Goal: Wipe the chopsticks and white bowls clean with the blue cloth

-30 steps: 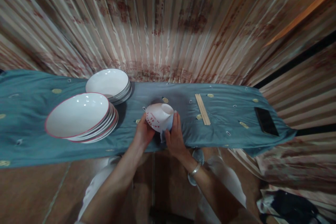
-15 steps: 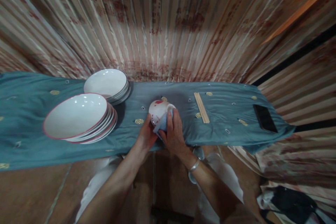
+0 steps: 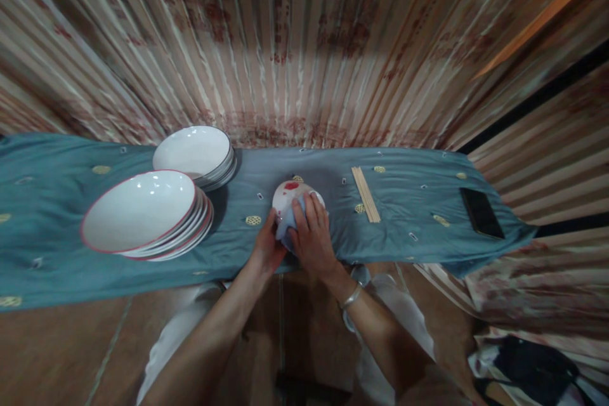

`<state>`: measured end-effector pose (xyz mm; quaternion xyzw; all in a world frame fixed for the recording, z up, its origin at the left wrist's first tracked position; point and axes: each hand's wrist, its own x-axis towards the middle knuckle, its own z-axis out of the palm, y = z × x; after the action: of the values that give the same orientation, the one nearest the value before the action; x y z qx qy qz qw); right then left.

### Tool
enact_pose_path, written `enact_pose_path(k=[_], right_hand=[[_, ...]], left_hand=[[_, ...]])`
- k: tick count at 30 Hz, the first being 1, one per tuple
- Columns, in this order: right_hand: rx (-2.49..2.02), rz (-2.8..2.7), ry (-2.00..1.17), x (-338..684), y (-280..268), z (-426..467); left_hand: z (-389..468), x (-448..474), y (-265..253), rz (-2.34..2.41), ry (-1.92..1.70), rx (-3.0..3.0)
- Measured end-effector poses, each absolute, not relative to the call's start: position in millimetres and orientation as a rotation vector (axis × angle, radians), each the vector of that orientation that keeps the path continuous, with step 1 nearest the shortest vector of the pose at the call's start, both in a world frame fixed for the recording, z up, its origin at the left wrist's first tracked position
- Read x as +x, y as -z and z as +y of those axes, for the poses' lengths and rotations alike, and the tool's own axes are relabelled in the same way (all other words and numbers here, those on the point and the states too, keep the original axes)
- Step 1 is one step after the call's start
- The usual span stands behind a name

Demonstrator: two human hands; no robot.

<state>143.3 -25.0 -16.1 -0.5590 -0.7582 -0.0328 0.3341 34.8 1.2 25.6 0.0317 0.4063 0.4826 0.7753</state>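
Note:
A white bowl with red markings [image 3: 284,192] is tipped on its side above the near part of the cloth-covered table. My left hand [image 3: 269,244] grips its left rim, with the thumb up along the side. Across the bowl's outer surface, my right hand [image 3: 311,228] presses a light blue cloth [image 3: 287,224], fingers curled over it. The cloth and my fingers hide much of the bowl's near side. A bundle of several chopsticks [image 3: 366,195] lies to the right of my hands.
At the left stand a stack of red-rimmed white bowls [image 3: 143,209] and, behind it, a stack of dark-rimmed ones [image 3: 195,149]. A black phone [image 3: 481,212] lies near the right end of the green tablecloth [image 3: 404,203]. A pleated curtain [image 3: 304,76] hangs behind.
My right hand and the blue cloth have shifted over the bowl, up and slightly left, covering more of its side. The bowl has turned a little. My left hand keeps its grip.

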Motion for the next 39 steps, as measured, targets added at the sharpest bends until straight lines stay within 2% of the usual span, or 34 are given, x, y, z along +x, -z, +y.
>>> enact_pose_path(k=[11, 18, 33, 39], right_hand=[[-1.421, -1.929, -0.052, 152.0, 6.7, -17.2], [-1.403, -1.73, -0.147, 172.4, -2.5, -16.9], [-1.45, -1.66, -0.186, 178.0, -5.2, -15.8], [-1.38, -1.791, -0.169, 174.5, -4.0, -20.2]], left_hand=[[6.5, 30.9, -11.7, 0.736, -1.068, 0.088], [9.4, 33.5, -20.5, 0.784, -1.087, 0.05], [11.8, 31.7, -12.7, 0.837, -1.074, 0.104], [13.4, 34.1, -11.8, 0.808, -1.12, 0.09]])
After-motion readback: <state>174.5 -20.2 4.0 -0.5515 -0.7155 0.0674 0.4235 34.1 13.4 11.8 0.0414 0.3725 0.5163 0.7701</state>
